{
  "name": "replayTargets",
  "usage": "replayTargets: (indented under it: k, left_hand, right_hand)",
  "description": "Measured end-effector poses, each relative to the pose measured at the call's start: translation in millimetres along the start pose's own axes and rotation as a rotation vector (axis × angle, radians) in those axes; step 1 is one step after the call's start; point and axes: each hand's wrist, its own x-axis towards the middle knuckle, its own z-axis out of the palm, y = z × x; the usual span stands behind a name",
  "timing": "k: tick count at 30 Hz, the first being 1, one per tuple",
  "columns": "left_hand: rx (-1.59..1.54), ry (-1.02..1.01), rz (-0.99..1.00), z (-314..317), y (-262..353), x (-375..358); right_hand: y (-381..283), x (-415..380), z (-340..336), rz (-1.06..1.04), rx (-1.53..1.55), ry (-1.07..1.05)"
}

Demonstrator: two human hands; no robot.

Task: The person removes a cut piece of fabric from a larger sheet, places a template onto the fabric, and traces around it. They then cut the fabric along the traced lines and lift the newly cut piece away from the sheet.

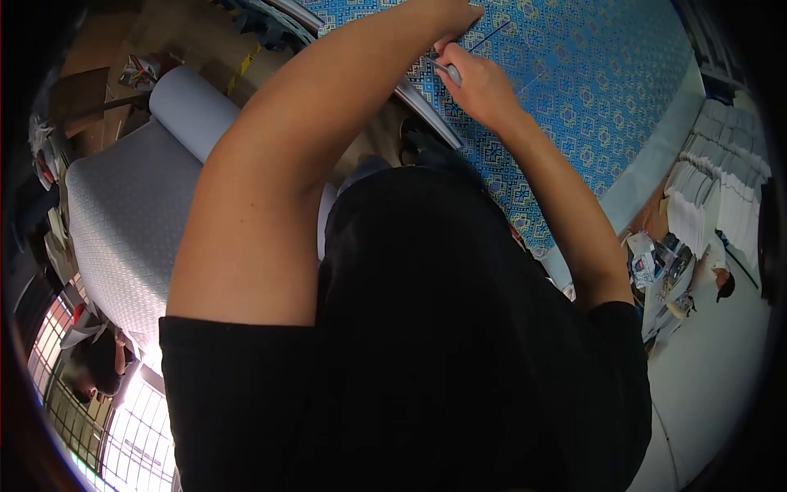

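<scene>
Blue cloth [574,107] with a yellow, white and dark geometric pattern spreads out under my hands. My right hand [484,88] is closed around a small tool [453,75] with a rounded grey end; its kind is mostly hidden by my fingers. My left hand [456,15] reaches across to the patterned cloth, right beside my right hand. The top edge of the view cuts it off, and its fingers are largely hidden. A thin dark line [494,33] runs over the cloth just beyond my hands.
A metal bar [430,117] lies along the cloth's near left edge. Left of me are a grey fabric roll [193,111] and pale draped fabric [123,205]. White stacks [725,176] and loose items [668,266] stand right. Another person [102,361] is at lower left.
</scene>
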Motion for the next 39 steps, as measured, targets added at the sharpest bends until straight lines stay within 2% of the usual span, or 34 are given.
replayTargets:
  k: [6,13,15,19,28,33,39]
  left_hand:
    - [0.046,-0.058,0.005,1.8,-14.2,0.4]
    - [0.057,-0.1,0.116,-6.0,-28.9,10.8]
    - [0.061,-0.098,0.147,-17.7,-29.1,4.9]
    - [0.057,-0.108,0.206,-22.3,-35.6,5.2]
    - [0.076,-0.151,0.326,-22.6,-42.4,8.1]
    - [0.084,-0.177,0.372,-20.6,-41.1,8.7]
    - [0.105,-0.197,0.411,-23.0,-41.3,8.2]
  right_hand:
    - [-3.2,5.1,-3.1,-0.001,0.052,0.008]
    - [-16.0,2.7,-12.7,0.096,0.053,-0.05]
    - [-18.6,4.6,-21.6,0.198,0.005,-0.16]
    - [-22.9,8.8,-19.2,0.232,-0.067,-0.191]
    - [-38.5,45.7,13.0,0.237,0.003,0.017]
    - [-57.7,54.8,23.3,0.371,-0.048,0.122]
    - [-57.1,56.3,36.8,0.414,-0.082,0.197]
